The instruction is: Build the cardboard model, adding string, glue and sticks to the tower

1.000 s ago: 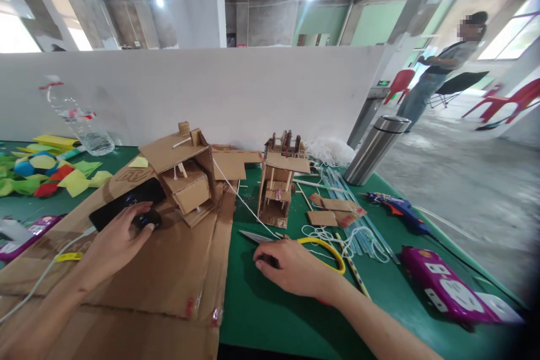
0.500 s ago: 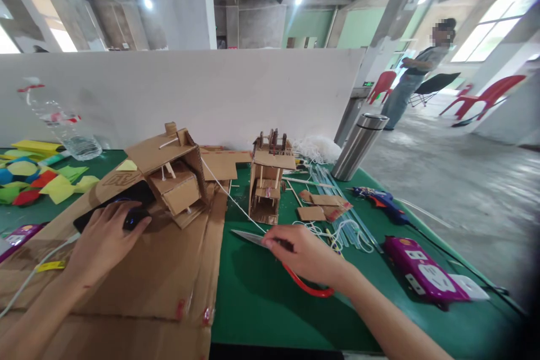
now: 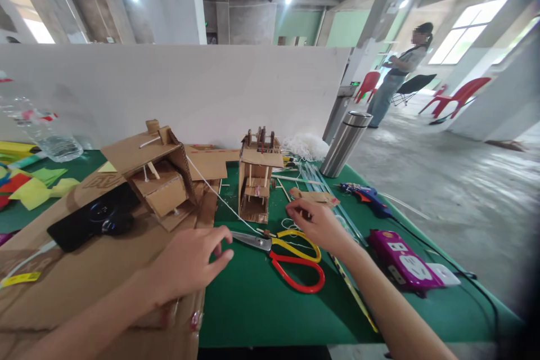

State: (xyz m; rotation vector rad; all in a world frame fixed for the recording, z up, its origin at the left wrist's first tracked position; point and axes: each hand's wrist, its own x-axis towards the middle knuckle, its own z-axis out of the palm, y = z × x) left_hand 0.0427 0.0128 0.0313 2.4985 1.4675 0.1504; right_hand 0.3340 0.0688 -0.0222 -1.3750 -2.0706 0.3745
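Observation:
Over the edge of the cardboard sheet (image 3: 97, 287), my left hand (image 3: 185, 261) is empty, fingers curved and thumb apart, close to the scissors' tip. The scissors (image 3: 291, 244), one handle loop yellow and one red, lie on the green table. My right hand (image 3: 318, 222) hovers just beyond them, its fingers loosely bent and nothing visible in them, beside a cardboard scrap (image 3: 314, 197). A white string (image 3: 215, 190) runs from the tilted cardboard house (image 3: 158, 180) to near the scissors. Upright behind them is a small cardboard tower (image 3: 257, 180).
A black phone (image 3: 67, 233) with a round dark device lies at left. On the right are a steel flask (image 3: 346, 143), a blue glue gun (image 3: 369, 198), a purple power strip (image 3: 405, 261), clear glue sticks (image 3: 314, 177) and a yellow strip (image 3: 354, 292). A person (image 3: 396, 76) stands beyond the table.
My right hand has let go of the scissors, which now lie on the table, and moved up and right. My left hand has left the dark device by the phone and moved right.

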